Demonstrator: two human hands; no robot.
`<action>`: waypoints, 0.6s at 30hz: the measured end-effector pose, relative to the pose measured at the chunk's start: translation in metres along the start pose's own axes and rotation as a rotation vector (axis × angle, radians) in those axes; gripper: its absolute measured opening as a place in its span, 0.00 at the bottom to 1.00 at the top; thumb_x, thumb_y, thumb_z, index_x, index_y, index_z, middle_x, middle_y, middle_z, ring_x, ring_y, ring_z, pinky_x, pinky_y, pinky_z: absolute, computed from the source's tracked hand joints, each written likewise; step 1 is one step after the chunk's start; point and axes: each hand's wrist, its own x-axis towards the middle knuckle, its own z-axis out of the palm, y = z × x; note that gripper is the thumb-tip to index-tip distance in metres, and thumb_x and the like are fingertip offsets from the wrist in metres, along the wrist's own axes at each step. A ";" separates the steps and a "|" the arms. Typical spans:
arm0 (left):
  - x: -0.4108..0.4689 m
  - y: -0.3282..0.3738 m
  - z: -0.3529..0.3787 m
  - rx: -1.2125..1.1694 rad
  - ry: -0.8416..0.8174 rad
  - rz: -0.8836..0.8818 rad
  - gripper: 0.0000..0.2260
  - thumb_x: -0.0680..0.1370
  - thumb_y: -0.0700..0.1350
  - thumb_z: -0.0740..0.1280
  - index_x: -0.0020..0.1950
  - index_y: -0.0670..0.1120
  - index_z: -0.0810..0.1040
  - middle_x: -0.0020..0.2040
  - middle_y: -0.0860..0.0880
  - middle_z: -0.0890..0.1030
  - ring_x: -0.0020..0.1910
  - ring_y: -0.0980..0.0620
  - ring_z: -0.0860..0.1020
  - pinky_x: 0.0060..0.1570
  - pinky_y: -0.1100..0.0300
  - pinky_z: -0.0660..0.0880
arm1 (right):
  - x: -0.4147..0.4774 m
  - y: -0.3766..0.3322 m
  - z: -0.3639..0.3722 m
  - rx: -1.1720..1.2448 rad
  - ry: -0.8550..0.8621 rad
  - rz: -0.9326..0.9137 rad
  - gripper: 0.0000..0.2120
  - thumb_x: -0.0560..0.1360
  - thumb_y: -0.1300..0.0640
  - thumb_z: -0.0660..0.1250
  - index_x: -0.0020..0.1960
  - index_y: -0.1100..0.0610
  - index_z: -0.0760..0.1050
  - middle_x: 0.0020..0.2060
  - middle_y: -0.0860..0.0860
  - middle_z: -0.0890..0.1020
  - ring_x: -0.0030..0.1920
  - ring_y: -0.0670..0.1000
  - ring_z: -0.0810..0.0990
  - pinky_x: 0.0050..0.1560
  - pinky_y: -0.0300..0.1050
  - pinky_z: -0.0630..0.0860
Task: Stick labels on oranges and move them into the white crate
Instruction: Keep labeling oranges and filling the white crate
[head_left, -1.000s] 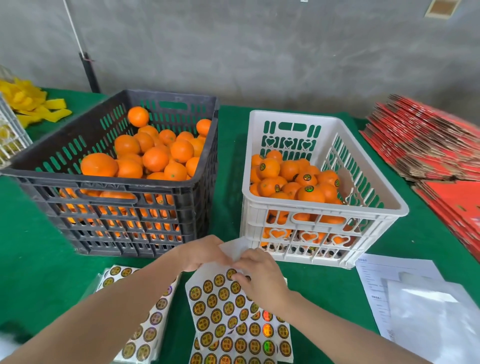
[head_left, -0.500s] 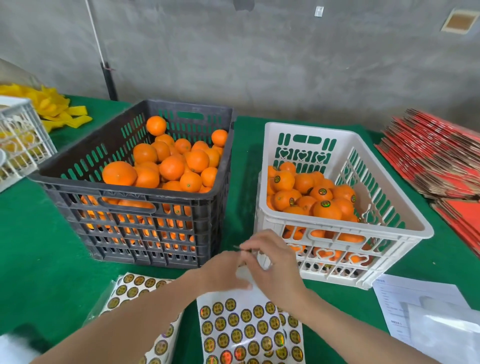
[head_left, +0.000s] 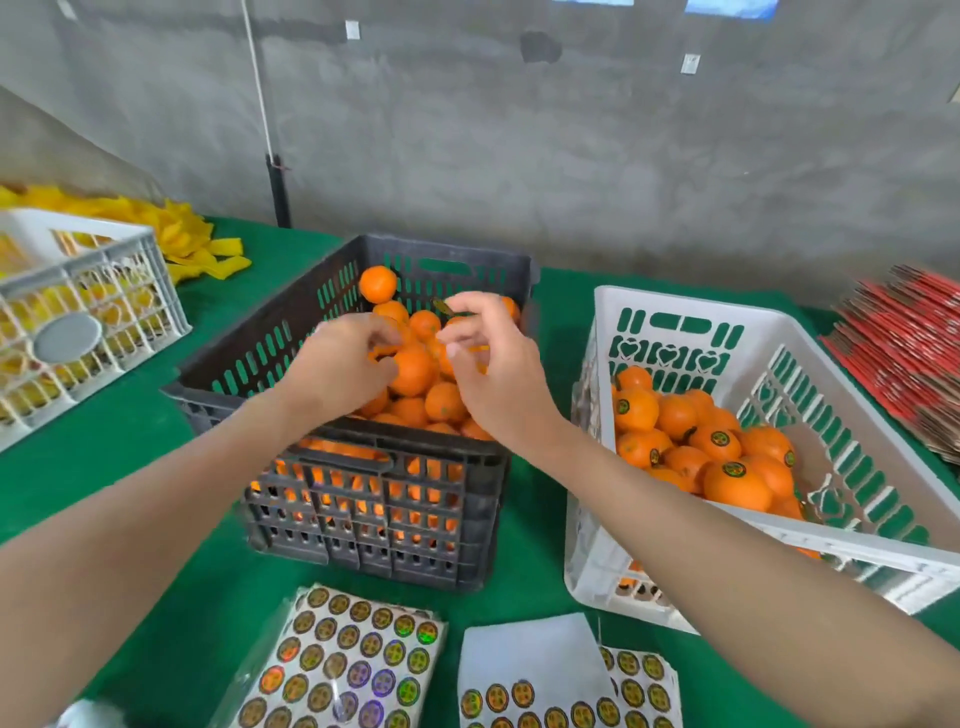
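Having left the label sheets (head_left: 358, 660), left hand (head_left: 337, 366) fingers (head_left: 378, 335) curled on an orange (head_left: 414, 371), right hand (head_left: 496, 369) fingers (head_left: 470, 305) pinching a label (head_left: 440, 306).

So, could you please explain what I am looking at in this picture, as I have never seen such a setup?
There is no machine: a camera worn on a person's head looks down at their two bare hands. On the green table cloth stand a dark plastic crate of oranges and a white plastic crate of labelled ones; sheets of round stickers lie in front. The left hand grips one orange in the dark crate; the right hand pinches a small label.
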 end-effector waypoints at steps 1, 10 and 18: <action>0.014 -0.018 -0.002 0.183 -0.099 -0.145 0.17 0.73 0.41 0.70 0.62 0.44 0.77 0.60 0.43 0.77 0.59 0.44 0.75 0.59 0.52 0.72 | 0.004 0.003 0.008 -0.006 -0.047 0.017 0.15 0.75 0.69 0.61 0.61 0.62 0.70 0.46 0.57 0.81 0.48 0.50 0.79 0.47 0.35 0.73; 0.041 -0.075 0.007 0.478 -0.506 -0.291 0.28 0.74 0.59 0.69 0.69 0.48 0.67 0.49 0.49 0.75 0.35 0.52 0.71 0.28 0.63 0.67 | 0.007 0.021 0.022 0.003 -0.182 0.294 0.19 0.77 0.67 0.60 0.66 0.56 0.66 0.50 0.53 0.80 0.45 0.37 0.75 0.44 0.21 0.67; 0.033 -0.044 -0.008 -0.506 -0.359 -0.449 0.29 0.57 0.48 0.77 0.55 0.47 0.73 0.52 0.42 0.78 0.52 0.42 0.79 0.51 0.42 0.79 | -0.001 0.015 0.009 0.140 -0.054 0.389 0.06 0.76 0.61 0.65 0.52 0.54 0.74 0.43 0.47 0.79 0.45 0.43 0.78 0.49 0.39 0.77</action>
